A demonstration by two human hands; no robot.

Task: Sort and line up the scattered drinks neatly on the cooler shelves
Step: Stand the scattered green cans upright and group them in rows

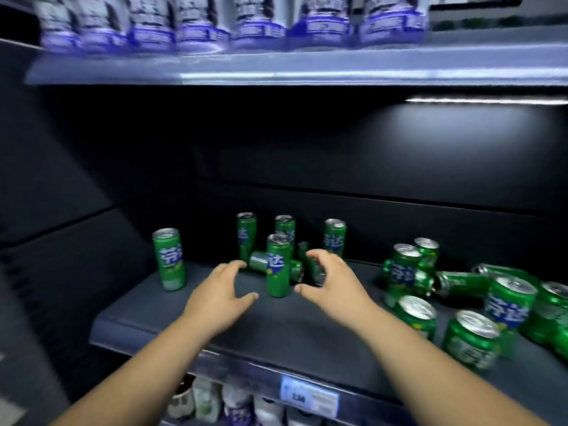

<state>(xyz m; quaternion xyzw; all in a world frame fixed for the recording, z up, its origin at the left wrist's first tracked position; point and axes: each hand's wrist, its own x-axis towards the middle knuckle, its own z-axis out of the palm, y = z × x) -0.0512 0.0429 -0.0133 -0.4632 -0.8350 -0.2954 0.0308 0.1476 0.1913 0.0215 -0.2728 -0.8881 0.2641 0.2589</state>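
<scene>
Slim green cans are scattered over the dark middle shelf (215,330). One upright can (278,265) stands between my hands, touched by neither. My left hand (224,290) is open just left of it, fingers curved. My right hand (332,279) is open just right of it, partly covering a tipped can (313,267). Another can (261,261) lies on its side behind the upright one. A lone upright can (169,259) stands at the far left. Three upright cans (284,226) stand at the back. A jumbled cluster of cans (461,302), some fallen, fills the right side.
The upper shelf (276,66) carries a row of blue-labelled bottles (199,26). Below the front rail with its price tag (309,396) stand more bottles (221,404). The cooler's dark side wall (61,195) closes the left.
</scene>
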